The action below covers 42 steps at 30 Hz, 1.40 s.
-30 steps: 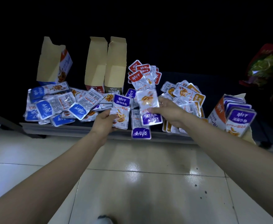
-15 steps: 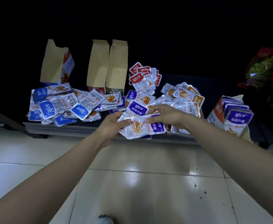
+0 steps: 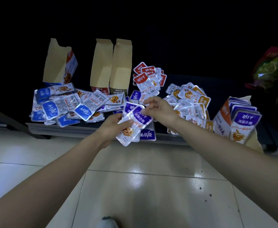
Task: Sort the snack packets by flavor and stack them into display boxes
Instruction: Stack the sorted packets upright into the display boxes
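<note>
Over the front edge of the dark table (image 3: 69, 130), the left hand (image 3: 110, 127) grips a small stack of purple-topped silver foil snack packets (image 3: 140, 117), I'm guessing to bunch one flavor for the part-filled cardboard display box (image 3: 222, 112) at right, while the right hand (image 3: 163, 111) hovers beside it, loosely curled, seemingly empty.

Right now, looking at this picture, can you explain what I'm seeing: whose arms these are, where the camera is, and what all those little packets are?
There is no machine here. These are a person's two bare arms, filmed by one camera worn on the head and looking down. Snack packets lie in piles on the dark ledge: blue packets, red packets and orange packets. Three open cardboard boxes stand behind them, and a display box at the right already holds purple ones. The left hand grips a few purple packets. The right hand hovers at their top edge, and whether it pinches one is unclear.
</note>
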{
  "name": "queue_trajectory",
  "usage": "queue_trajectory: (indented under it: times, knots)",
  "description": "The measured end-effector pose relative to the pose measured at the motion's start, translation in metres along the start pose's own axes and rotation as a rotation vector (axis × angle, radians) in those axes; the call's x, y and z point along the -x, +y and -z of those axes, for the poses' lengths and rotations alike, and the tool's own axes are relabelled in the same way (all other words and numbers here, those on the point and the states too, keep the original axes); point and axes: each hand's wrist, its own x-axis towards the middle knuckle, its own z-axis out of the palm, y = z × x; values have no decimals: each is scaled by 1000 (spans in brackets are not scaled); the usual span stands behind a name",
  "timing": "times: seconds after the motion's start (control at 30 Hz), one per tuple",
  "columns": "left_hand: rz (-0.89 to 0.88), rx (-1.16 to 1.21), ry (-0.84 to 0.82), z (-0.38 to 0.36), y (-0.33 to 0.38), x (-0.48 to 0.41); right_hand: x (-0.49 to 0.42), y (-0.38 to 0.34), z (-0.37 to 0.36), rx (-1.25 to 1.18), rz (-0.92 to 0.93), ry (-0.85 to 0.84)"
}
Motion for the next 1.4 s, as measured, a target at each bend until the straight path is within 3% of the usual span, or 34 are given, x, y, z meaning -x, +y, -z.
queue_trajectory:
  times: [0.07, 0.13, 0.23, 0.3, 0.43, 0.57, 0.8, 0.97, 1.13, 1.3, 1.4]
  knots:
    - [-8, 0, 118, 7, -4, -1, 2, 4, 1, 93, 81, 51]
    - [6, 33, 224, 13, -9, -3, 8, 14, 5, 295, 111, -6]
    - [-11, 34, 288, 16, -13, -3, 22, 32, 1, 629, 28, -212]
    - [-56, 37, 296, 16, -13, 0, 27, 37, -5, 680, -37, -218]
    - [-194, 58, 202, 16, -15, 8, 21, 39, -8, 574, -86, -115]
    - [-223, -82, 206, 14, -8, 15, 19, 33, -2, 286, -145, -59]
    - [-250, -87, 259, 16, -11, 10, 19, 0, 42, 44, 63, 119]
    - [-216, -99, 259, 11, -4, 10, 25, -14, 51, -16, 27, -67]
    - [-232, -5, 71, -9, 1, 21, 19, -17, 26, 64, -119, -157]
    - [-201, 103, 57, -8, 0, 17, 13, -15, 34, -419, -254, -256]
    - [-171, 74, 97, -1, -1, 12, 16, -8, 39, -276, -174, -317]
